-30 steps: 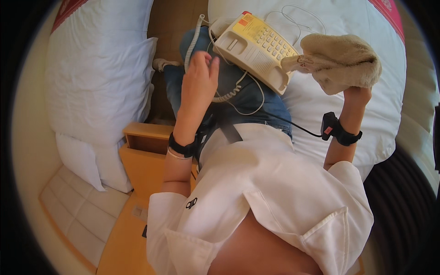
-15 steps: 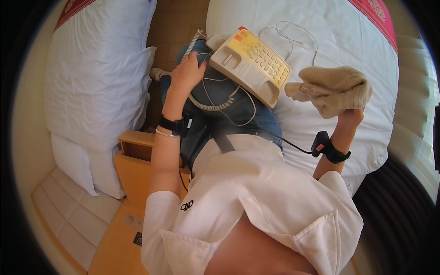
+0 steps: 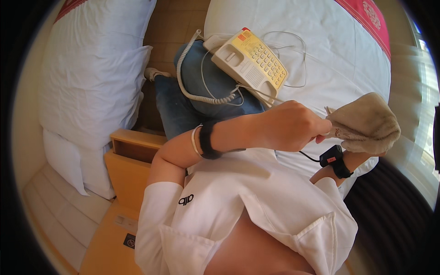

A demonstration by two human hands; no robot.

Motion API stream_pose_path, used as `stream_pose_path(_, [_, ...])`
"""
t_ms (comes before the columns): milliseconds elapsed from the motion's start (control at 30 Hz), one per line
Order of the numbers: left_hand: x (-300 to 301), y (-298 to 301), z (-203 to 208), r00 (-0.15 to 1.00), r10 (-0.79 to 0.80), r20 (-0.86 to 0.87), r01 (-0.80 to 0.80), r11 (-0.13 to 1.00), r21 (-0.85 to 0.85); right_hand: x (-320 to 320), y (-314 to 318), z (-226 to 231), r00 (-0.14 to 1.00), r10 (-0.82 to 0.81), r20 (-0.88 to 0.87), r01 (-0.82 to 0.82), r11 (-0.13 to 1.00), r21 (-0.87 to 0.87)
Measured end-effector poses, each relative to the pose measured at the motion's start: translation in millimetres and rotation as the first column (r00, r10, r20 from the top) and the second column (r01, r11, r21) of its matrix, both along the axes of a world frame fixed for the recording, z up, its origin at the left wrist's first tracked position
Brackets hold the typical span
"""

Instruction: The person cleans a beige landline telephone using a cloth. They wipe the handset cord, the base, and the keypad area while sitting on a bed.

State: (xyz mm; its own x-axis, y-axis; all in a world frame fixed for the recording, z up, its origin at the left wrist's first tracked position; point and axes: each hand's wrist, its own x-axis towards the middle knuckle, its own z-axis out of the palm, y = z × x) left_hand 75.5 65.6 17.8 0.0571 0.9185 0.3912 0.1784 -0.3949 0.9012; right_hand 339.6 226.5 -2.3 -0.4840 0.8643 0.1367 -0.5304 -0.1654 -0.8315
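Observation:
A cream desk telephone [image 3: 250, 59] with a yellow keypad face rests tilted over my thigh and the bed's edge. Its handset [image 3: 213, 42] shows partly behind it. The coiled cord [image 3: 180, 73] loops across my jeans. My left hand [image 3: 295, 126] is closed, knuckles up, reaching across my body. A thin pale cord [image 3: 266, 95] runs from the phone to this hand, which appears to hold it. Against its fingertips lies a beige plush cloth [image 3: 369, 121]. My right hand [image 3: 366, 156] is mostly hidden beneath the cloth and grips it from below.
A white bed [image 3: 316, 55] with a red runner [image 3: 366, 18] lies under the phone. Another stretch of white bedding [image 3: 91, 78] is at the left. An open-fronted wooden nightstand [image 3: 133, 146] stands beside my left arm. Thin cable [image 3: 305, 59] loops over the bed.
My left hand has left the area by the coiled cord and crossed right to the cloth, drawing a thin cord along. The cloth and right hand have shifted right and nearer to me.

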Motion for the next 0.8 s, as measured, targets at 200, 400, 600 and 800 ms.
stream_pose_path(200, [-78,-79,47,0.912,-0.064,0.405,0.262,0.850,-0.456,2,33,1,0.973,-0.178,0.145,0.166,0.982,0.096])
stream_pose_path(400, [-156,-119,-33,0.816,0.151,-0.558,-0.575,0.306,-0.758,-7,44,9,0.875,-0.252,0.413,0.142,0.950,0.279])
stream_pose_path(600, [-209,-48,-191,0.728,0.020,-0.686,-0.593,0.520,-0.615,-82,11,66,0.386,0.005,0.923,-0.303,0.945,0.122])
stream_pose_path(800, [-170,-19,-205,0.701,0.087,-0.708,-0.654,0.475,-0.589,-170,-13,75,0.377,-0.468,0.799,-0.618,0.515,0.593])
